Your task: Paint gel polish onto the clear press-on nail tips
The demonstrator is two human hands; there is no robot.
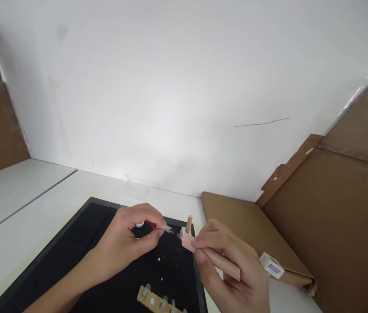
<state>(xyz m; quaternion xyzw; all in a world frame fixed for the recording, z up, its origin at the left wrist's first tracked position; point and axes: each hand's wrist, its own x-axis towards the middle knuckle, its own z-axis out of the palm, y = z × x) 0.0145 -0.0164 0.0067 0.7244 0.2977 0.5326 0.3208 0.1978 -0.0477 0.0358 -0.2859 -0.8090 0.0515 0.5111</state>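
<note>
My left hand pinches a clear false nail between thumb and forefinger, above a black mat. In my right hand is a peach-coloured nail polish brush cap, its handle slanting down to the right. The dark, thin brush end points left and meets or nearly meets the nail; I cannot tell whether they touch. Just behind the brush cap stands a small bottle with a slim peach cap, its lower part partly hidden. At the lower edge, a tan strip carries several clear nail tips.
The black mat lies on a white table against a white wall. White specks dot the mat, and a small white round thing shows behind my left hand. To the right are a cardboard box and a small white box.
</note>
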